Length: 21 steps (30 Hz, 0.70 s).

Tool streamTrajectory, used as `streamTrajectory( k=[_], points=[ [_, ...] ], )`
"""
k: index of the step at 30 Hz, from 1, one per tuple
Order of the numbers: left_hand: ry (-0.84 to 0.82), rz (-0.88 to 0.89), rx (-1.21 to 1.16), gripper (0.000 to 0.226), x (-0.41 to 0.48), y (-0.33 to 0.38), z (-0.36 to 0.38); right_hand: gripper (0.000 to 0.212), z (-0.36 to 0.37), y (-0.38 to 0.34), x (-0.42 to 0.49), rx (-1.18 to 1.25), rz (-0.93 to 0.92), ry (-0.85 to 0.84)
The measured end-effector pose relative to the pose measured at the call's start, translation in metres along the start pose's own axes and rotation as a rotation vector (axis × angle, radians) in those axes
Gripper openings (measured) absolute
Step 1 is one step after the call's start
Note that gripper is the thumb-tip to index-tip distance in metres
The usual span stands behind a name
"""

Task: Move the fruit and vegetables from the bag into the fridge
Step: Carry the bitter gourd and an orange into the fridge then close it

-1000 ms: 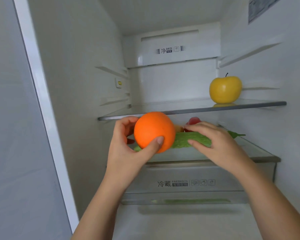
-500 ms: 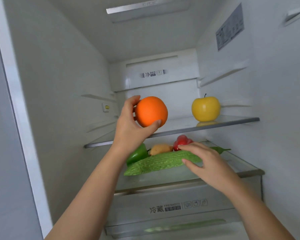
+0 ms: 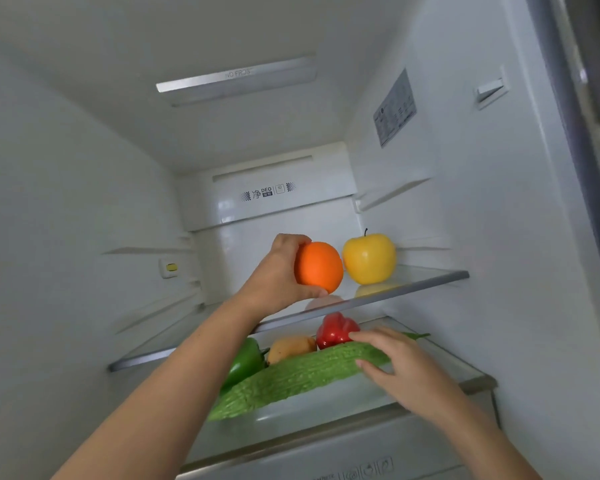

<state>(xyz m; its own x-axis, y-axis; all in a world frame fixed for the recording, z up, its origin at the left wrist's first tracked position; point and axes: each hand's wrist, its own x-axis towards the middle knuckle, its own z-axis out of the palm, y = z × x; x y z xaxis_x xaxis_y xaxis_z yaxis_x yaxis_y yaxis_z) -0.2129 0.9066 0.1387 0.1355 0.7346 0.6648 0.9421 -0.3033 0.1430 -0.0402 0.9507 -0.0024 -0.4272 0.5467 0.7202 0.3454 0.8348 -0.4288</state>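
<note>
My left hand [image 3: 278,275] grips an orange [image 3: 321,266] just over the upper glass shelf [image 3: 426,278], close beside a yellow apple [image 3: 369,258] that stands on that shelf. On the lower glass shelf [image 3: 329,407] lie a long bitter gourd [image 3: 291,377], a green pepper [image 3: 245,362], a yellowish potato-like piece [image 3: 290,346] and a red pepper [image 3: 335,330]. My right hand [image 3: 392,363] rests on the gourd's right end with the fingers spread. No bag is in view.
White fridge walls close in on the left, right and back. A drawer front [image 3: 343,459] sits below the lower shelf. Empty shelf rails [image 3: 392,195] run above the apple. The door edge [image 3: 589,133] is at the far right.
My left hand has carried the orange up and deeper in, from in front of the lower shelf to beside the apple. My right hand stays on the gourd. The view tilted upward.
</note>
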Motion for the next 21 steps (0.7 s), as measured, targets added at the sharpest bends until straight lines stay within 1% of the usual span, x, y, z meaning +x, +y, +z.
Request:
streamTrajectory(
  k=[3, 7, 17, 19, 21],
  points=[
    [-0.042, -0.016, 0.012, 0.080, 0.007, -0.004, 0.005, 0.038, 0.000, 0.002, 0.000, -0.005, 0.006, 0.004],
    [-0.044, -0.060, -0.091, 0.076, 0.005, -0.009, 0.006, 0.038, 0.001, 0.001, 0.001, -0.008, -0.010, 0.012],
    [-0.035, -0.066, -0.060, 0.081, 0.005, -0.008, 0.004, 0.037, -0.001, -0.002, 0.003, -0.011, -0.026, 0.045],
    [-0.020, -0.069, -0.038, 0.083, 0.002, -0.006, 0.002, 0.037, -0.004, -0.003, 0.002, -0.017, -0.026, 0.051],
    [0.042, -0.066, -0.001, 0.081, -0.003, -0.003, -0.004, 0.037, -0.007, -0.005, 0.002, -0.031, -0.034, 0.059]
  ],
)
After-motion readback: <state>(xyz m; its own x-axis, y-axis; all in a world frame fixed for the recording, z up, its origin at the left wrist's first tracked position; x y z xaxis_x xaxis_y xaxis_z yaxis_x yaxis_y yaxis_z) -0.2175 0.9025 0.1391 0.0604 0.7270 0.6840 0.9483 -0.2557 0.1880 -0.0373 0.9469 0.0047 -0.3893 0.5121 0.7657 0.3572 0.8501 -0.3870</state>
